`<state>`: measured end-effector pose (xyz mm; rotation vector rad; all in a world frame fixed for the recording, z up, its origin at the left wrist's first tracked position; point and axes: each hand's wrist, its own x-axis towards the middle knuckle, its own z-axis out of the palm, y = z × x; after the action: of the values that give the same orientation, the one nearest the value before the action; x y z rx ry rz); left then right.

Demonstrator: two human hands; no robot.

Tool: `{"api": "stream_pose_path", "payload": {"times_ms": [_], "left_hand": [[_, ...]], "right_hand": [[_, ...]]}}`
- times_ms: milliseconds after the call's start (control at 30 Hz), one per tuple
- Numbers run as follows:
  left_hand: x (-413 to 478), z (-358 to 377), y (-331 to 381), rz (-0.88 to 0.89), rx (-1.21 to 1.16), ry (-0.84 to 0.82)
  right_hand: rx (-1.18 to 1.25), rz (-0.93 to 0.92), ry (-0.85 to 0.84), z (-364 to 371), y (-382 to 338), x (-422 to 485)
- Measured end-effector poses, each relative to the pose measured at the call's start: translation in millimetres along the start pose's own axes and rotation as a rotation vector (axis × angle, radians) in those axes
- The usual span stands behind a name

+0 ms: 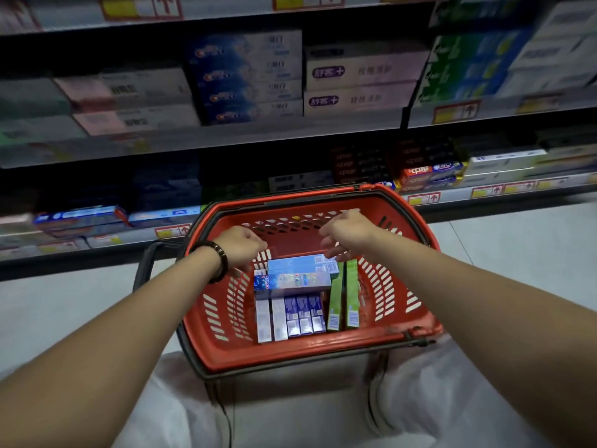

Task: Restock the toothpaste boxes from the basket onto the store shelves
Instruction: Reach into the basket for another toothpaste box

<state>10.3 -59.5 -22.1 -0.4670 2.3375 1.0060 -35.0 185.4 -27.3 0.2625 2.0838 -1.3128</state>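
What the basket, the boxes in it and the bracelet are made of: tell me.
Basket: probably red moulded plastic, by its slotted walls and dull sheen. Boxes: printed cardboard, glossy; sharp folded edges, one with glittery foil-like print. Bracelet: dark shiny beads, perhaps wood or stone; cannot tell.

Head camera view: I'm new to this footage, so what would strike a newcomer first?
The red slotted plastic basket sits at centre, with blue, white and green toothpaste boxes lying in its bottom. The left hand and right hand reach down over them. Behind stand dark shelves stacked with boxed toothpaste.
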Motion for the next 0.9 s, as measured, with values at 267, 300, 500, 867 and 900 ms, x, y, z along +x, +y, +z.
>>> {"api": "stream_pose_path", "payload": {"times_ms": [267,300,500,867,900], "left_hand": [[34,34,-32,-0.152,0.035,-0.039],[39,35,-35,-0.173,0.001,-0.029],[56,54,-51,-0.217,-0.138,0.006],[80,75,-69,-0.319,-0.271,0.057],[83,77,-73,-0.328,-0.279,0.054]], "right_hand": [[-0.086,0.186,-0.011,12,35,40],[-0.069,0.194,-0.014,14,37,44],[-0.018,0.263,-0.001,24,62,53],[0.015,0.338,-0.006,34,87,65],[0.013,0.342,-0.007,35,88,65]]}}
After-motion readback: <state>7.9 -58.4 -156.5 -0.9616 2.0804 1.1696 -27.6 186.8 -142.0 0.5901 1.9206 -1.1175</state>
